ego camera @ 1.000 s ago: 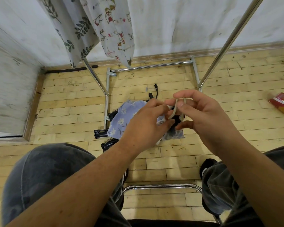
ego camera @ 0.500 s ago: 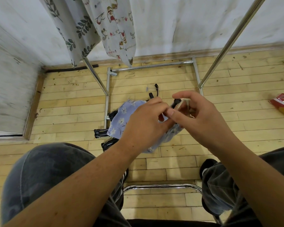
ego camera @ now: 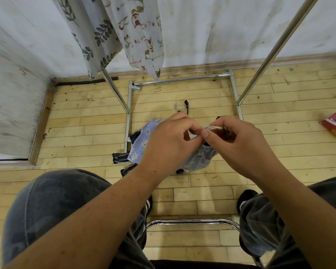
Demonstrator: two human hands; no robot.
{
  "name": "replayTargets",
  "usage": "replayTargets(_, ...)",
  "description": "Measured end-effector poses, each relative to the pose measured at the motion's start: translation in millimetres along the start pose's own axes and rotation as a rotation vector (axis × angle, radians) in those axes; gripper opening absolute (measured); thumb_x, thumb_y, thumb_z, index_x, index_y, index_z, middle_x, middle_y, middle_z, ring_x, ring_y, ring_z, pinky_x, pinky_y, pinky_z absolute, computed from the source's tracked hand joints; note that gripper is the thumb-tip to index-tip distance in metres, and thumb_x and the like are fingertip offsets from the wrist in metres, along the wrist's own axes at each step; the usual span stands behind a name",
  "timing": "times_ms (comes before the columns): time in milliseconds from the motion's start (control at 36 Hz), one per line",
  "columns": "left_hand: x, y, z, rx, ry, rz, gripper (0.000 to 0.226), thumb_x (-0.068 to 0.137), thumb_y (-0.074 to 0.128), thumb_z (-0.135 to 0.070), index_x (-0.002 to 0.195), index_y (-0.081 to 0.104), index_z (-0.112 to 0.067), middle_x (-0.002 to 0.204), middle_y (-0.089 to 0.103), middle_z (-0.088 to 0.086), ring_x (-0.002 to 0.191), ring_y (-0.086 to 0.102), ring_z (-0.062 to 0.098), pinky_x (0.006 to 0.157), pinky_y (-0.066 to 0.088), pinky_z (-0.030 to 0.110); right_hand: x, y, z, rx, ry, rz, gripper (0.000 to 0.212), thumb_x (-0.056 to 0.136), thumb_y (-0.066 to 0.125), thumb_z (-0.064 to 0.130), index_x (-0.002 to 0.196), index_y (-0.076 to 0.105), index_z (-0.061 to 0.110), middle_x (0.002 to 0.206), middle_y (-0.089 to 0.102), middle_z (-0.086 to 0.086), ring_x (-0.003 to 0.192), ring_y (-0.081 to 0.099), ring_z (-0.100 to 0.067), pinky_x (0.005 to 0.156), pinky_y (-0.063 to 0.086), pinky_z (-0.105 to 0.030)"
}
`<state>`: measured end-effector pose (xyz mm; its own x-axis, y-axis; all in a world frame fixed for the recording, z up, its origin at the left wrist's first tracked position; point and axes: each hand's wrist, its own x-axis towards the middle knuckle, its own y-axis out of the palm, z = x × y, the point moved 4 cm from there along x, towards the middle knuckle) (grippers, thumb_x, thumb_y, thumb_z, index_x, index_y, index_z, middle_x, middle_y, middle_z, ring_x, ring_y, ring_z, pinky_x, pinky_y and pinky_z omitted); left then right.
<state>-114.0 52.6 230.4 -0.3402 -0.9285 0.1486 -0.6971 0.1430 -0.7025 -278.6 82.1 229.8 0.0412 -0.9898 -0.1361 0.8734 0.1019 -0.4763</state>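
You hold the pale blue flowered cloth pouch in the air in front of your knees, above the wooden floor and between the two uprights of the shiny metal clothes rack. Your left hand is curled, with thumb and forefinger pinched together at the pouch's mouth. Your right hand meets it there, thumb and forefinger nipping the cream twisted cord, which shows as a short double strand running across the top of your fingers.

By my reading you are well into closing the pouch. The cloth under your right hand looks bunched, as if the mouth is already drawn in, and what is left is to finish pulling or tying the cord and then put the pouch down or away. Nothing shows a finished knot.

Much of this is hidden from you. Your hands cover the mouth of the pouch, so you cannot tell whether it is fully shut, whether your left fingers grip the cord itself or the cloth edge beside it, or what is inside. The rest of the cord disappears into your right palm. A small dark piece shows at the lower edge of the cloth, and it is unclear whether it belongs to the pouch. The black objects on the floor beside the rack's foot are half covered by the pouch and hard to name. The patterned cloths hanging from the rack are cut off at the top.
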Motion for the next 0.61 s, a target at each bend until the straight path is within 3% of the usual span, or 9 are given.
replayTargets(111,-2,3,0,-0.010,0.019,0.044,0.011,0.090,0.078,-0.030,0.088,0.073,-0.021,0.088,0.058,-0.014,0.074,0.057,0.008,0.063,0.045,0.017,0,-1,3,-0.031,-0.036,-0.005,0.015,0.098,0.062,0.032,0.085,0.067,0.035,0.080,0.067,0.003,0.076,0.061,-0.013,0.064,0.051,-0.021)
replayTargets(194,-1,10,8,-0.066,-0.063,0.120,0.013,0.090,0.077,-0.035,0.096,0.070,-0.025,0.092,0.058,-0.017,0.084,0.058,0.006,0.069,0.042,0.010,0,0,5,-0.002,-0.033,0.035,0.018,0.097,0.059,0.036,0.084,0.069,0.029,0.080,0.066,0.001,0.074,0.060,-0.016,0.063,0.049,-0.023)
replayTargets(306,-2,20,21,-0.114,-0.143,0.218,0.030,0.089,0.078,-0.041,0.112,0.063,-0.030,0.108,0.059,-0.018,0.098,0.056,0.000,0.078,0.040,0.007,-2,3,9,0.049,-0.016,0.070,0.024,0.095,0.056,0.036,0.084,0.070,0.019,0.081,0.060,-0.001,0.074,0.054,-0.013,0.065,0.044,-0.013)
replayTargets(389,-6,28,26,-0.090,-0.139,0.293,0.036,0.092,0.074,-0.045,0.125,0.060,-0.037,0.120,0.059,-0.015,0.103,0.057,-0.001,0.082,0.043,0.013,-3,3,13,0.100,-0.005,0.079,0.025,0.096,0.056,0.031,0.080,0.066,0.014,0.077,0.057,0.002,0.069,0.050,-0.007,0.064,0.042,-0.011)
replayTargets(472,-8,33,27,-0.123,-0.129,0.323,0.040,0.094,0.072,-0.044,0.131,0.057,-0.041,0.122,0.061,-0.014,0.104,0.060,0.001,0.088,0.055,0.031,-2,1,13,0.137,0.008,0.076,0.030,0.101,0.054,0.024,0.077,0.060,0.007,0.072,0.052,0.000,0.066,0.047,-0.004,0.061,0.042,-0.013)
replayTargets(611,-10,34,24,-0.133,-0.137,0.305,0.028,0.095,0.070,-0.041,0.121,0.060,-0.037,0.115,0.062,-0.013,0.097,0.062,0.002,0.086,0.056,0.035,-3,1,15,0.210,0.002,0.090,0.025,0.100,0.055,0.016,0.080,0.063,0.004,0.079,0.058,-0.010,0.073,0.053,-0.023,0.064,0.045,-0.019)
